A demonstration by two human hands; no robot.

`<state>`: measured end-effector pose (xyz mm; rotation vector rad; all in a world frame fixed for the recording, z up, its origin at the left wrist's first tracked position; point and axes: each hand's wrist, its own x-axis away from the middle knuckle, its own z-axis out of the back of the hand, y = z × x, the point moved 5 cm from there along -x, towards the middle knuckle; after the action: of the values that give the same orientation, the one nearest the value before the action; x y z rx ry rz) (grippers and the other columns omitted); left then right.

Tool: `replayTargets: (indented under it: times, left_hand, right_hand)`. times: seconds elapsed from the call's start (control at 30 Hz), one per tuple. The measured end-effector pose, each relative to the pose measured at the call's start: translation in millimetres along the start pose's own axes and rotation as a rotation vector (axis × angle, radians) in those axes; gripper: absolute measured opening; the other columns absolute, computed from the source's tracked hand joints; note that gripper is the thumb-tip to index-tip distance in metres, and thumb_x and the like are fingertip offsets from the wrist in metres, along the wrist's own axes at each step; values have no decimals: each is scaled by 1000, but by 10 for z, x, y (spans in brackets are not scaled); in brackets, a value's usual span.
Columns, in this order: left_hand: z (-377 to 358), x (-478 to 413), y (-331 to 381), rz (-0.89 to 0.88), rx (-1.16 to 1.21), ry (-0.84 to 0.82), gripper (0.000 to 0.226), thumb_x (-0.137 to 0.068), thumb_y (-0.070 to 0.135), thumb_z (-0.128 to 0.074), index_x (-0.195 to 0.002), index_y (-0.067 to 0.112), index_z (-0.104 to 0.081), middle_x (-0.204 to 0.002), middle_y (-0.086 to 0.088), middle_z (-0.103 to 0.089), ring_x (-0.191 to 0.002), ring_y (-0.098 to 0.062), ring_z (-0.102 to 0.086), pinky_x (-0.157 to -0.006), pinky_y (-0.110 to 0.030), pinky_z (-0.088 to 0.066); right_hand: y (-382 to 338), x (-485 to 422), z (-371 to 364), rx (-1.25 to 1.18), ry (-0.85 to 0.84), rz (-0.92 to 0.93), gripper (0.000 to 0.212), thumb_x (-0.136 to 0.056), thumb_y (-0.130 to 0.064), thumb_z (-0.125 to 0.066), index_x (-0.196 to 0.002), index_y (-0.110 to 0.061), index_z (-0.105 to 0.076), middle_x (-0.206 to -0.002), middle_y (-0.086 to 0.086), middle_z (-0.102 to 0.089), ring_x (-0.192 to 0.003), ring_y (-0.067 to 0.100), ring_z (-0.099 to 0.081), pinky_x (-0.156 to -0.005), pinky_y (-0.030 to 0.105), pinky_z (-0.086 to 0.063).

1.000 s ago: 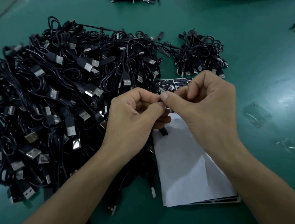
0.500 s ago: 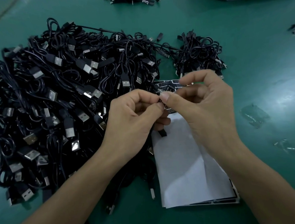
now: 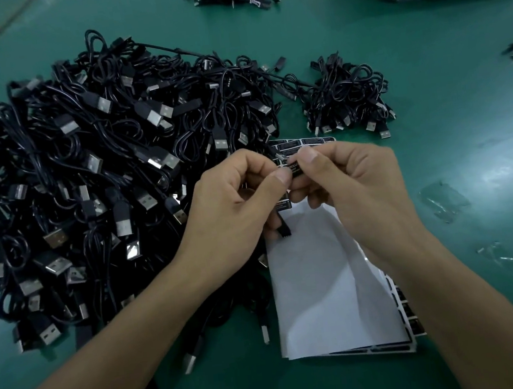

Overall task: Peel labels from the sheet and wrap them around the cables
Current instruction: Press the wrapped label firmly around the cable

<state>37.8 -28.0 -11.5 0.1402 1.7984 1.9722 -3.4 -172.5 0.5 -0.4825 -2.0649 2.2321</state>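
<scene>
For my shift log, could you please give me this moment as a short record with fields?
Left hand: grips a cable, fingers curled
Right hand: pinches a black label beside the left thumb
Label sheet: on the table beneath both hands, white backing folded over
Large cable pile: left of the hands
Small cable pile: beyond the right hand

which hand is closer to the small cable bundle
Right. The right hand, pinching a label, lies just short of the small cable bundle; the left hand, holding a cable, is farther left, beside the big pile.
</scene>
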Motion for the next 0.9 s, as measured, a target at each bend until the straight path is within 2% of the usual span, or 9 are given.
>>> replayTargets:
  times: [0.13, 0.23, 0.33, 0.4, 0.47, 0.57, 0.7, 0.77, 0.9]
  left_hand:
    - [14, -15, -1, 17, 29, 4, 19, -100, 14, -59, -83, 16, -66, -61, 2, -63, -50, -14, -65, -45, -25, -52]
    - [15, -20, -5, 29, 37, 13, 21, -101, 14, -58, -83, 17, -67, -60, 2, -62, -49, -14, -63, -45, -24, -51]
    - [17, -19, 0, 17, 42, 16, 17, -100, 15, -59, -87, 16, -68, -62, 2, -62, -49, -14, -63, -44, -25, -51]
    - [11, -15, 2, 12, 56, 7, 11, -99, 14, -61, -96, 20, -70, -64, 2, -62, -49, -16, -64, -44, -27, -53]
    - [10, -13, -1, 5, 63, 5, 18, -98, 12, -62, -101, 28, -71, -65, 1, -62, -49, -18, -65, -44, -28, -53]
    - [-2, 14, 3, -48, -4, 6, 22, -97, 11, -64, -103, 30, -74, -73, 2, -69, -52, -17, -68, -44, -26, -54]
    - [-17, 69, 54, -145, -178, 43, 19, -95, 11, -68, -106, 25, -75, -82, 7, -73, -58, -12, -70, -43, -25, -55]
    - [10, 45, 38, -80, -156, 52, 15, -92, 10, -71, -99, 23, -76, -79, 8, -74, -60, -11, -71, -45, -25, -55]
    - [64, -29, -5, 132, -20, 55, 6, -86, 10, -76, -87, 15, -76, -73, -1, -76, -65, -16, -74, -53, -23, -56]
  right_hand:
    - [27, -8, 8, -24, -29, -22, 23, -104, -13, -53, -94, -17, -73, -73, 5, -75, -66, 14, -70, -58, 20, -49]
    - [-8, -17, 18, 0, -53, 26, 20, -102, -12, -53, -105, -22, -70, -77, 1, -75, -71, 12, -72, -62, 20, -52]
    - [-27, -13, 18, 30, -66, 61, 16, -96, -16, -60, -100, -23, -73, -79, -1, -76, -72, 12, -72, -64, 20, -52]
    - [-22, -10, 33, 60, -56, 72, 14, -91, -9, -69, -96, -22, -73, -78, -2, -76, -71, 11, -71, -64, 17, -52]
    - [-7, -12, 50, 45, -50, 60, 18, -89, -5, -73, -93, -22, -72, -77, 0, -76, -70, 12, -72, -63, 18, -52]
    - [22, -22, 69, -30, -51, 12, 15, -90, -4, -71, -92, -19, -71, -75, 2, -76, -68, 13, -72, -62, 18, -52]
    - [72, -26, 63, -78, -64, -46, 8, -88, -12, -64, -92, -16, -71, -73, 5, -75, -67, 14, -71, -62, 19, -52]
    - [89, -24, 54, -68, -68, -51, 11, -93, -8, -61, -93, -16, -69, -74, 4, -75, -68, 13, -72, -62, 19, -52]
    - [95, -14, 25, -38, -61, -23, 15, -100, -2, -55, -96, -15, -60, -71, 1, -72, -69, 12, -70, -63, 19, -52]
